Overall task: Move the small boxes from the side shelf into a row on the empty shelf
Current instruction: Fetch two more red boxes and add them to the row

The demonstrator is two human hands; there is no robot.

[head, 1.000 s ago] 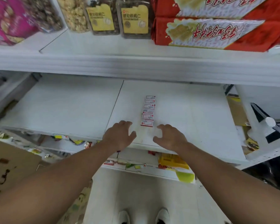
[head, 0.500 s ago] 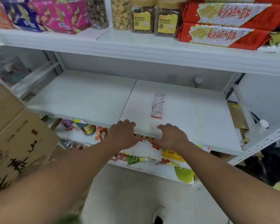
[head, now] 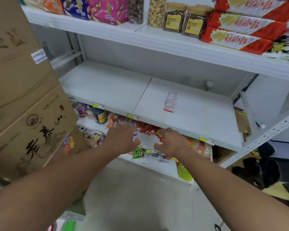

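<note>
Bare and empty, the left hand (head: 123, 139) sits just below centre frame, palm down, fingers spread and slightly blurred, with nothing in its grasp. The right hand (head: 172, 141) is just beside it to the right, also palm down, fingers loosely curled and apart, gripping nothing. Both hands hover below the front edge of the white empty shelf (head: 107, 87) and in front of the lower shelf (head: 93, 124), where red and orange snack packets (head: 145, 126) lie in a row. A green packet (head: 138, 153) shows between the wrists, lower down.

Above the hands, the small boxes (head: 171, 101) (white with red trim) lie in one short row on the right panel of the empty shelf, running from near the front edge toward the back wall, each touching the next. The exact count cannot be read. Yellow-and-white price tags (head: 98, 105) sit along the shelf's front lip.

At upper right of the frame, red biscuit packs (head: 237, 37) are stacked on the top shelf (head: 157, 42), with clear jars (head: 173, 17) to their left. Stacked cardboard cartons (head: 23, 97) fill the left of the frame.
</note>
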